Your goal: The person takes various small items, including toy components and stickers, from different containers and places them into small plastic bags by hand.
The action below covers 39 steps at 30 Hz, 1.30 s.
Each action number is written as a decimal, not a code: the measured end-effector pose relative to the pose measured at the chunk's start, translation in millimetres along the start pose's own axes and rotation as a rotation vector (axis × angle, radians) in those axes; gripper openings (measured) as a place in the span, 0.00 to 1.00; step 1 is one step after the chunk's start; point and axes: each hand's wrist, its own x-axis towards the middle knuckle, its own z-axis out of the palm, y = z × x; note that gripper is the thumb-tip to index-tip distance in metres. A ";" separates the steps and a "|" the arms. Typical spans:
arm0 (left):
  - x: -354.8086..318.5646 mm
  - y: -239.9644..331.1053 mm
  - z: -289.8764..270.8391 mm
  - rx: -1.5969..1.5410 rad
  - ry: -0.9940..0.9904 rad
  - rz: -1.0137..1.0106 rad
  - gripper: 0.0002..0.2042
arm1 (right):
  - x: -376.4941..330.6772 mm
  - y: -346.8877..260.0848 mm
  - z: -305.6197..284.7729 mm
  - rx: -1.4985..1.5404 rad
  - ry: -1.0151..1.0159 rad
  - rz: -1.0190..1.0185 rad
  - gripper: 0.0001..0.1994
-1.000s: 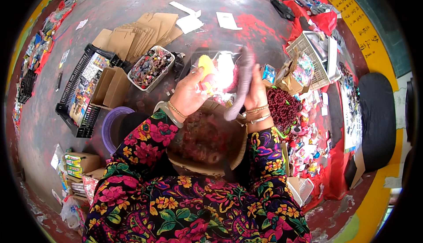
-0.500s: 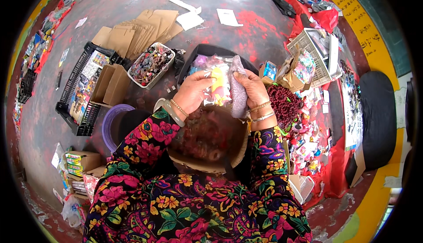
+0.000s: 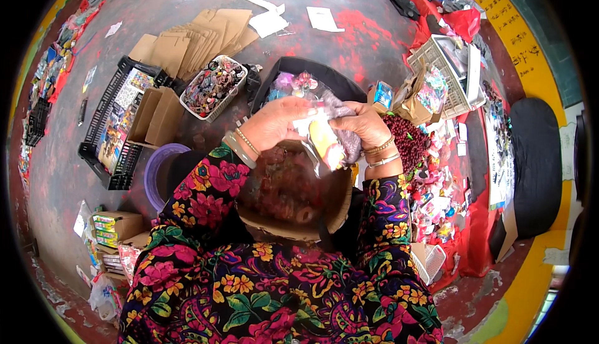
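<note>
and here we are, mid-action, both hands up over the open cardboard box (image 3: 340, 210) at the lap! the left hand (image 3: 279, 122) has its fingers nearly closed, thumb against fingertips, pinching the upper left edge of a clear packet (image 3: 323, 139) with something yellow inside. over to the right hand (image 3: 365, 128): thumb and fingers drawn together too, gripping a fuzzy greyish-purple piece (image 3: 351, 147) right up against the packet. so that's where the packet sits, tilted, between the two hands and above the box's near opening.

how far along? well, both pieces are off the floor and brought together, that much is done. is the fuzzy piece tucked in the packet or just behind it? from this angle, can't tell! neither one is set down, so by my judgement this pair is only partway handled.

beyond the hands, a black bin (image 3: 349, 80) holds more clear packets (image 3: 301, 83), so plenty looks left. a white basket (image 3: 216, 114) full of loops sits to the left, dark red beads (image 3: 404, 146) heaped on the right. the box's reddish contents are too blurred to call.
</note>
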 end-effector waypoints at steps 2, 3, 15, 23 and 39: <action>-0.7 3.1 -6.4 0.084 -0.129 0.017 0.17 | -3.9 -1.7 0.0 -0.086 -0.098 0.041 0.15; -0.5 2.4 -5.9 0.159 -0.150 -0.006 0.16 | -5.1 -4.3 1.0 -0.154 -0.138 0.062 0.16; 15.1 -31.8 -7.7 -0.053 -0.174 -0.002 0.17 | -4.4 -6.2 -13.5 -0.142 0.075 -0.146 0.13; 10.1 -13.0 -3.1 -0.290 -0.121 0.218 0.19 | -20.5 -26.5 -34.4 0.189 0.510 -0.597 0.18; 11.1 -32.6 -7.3 0.166 -0.079 0.358 0.19 | 24.9 35.2 48.3 -1.117 0.496 -0.775 0.22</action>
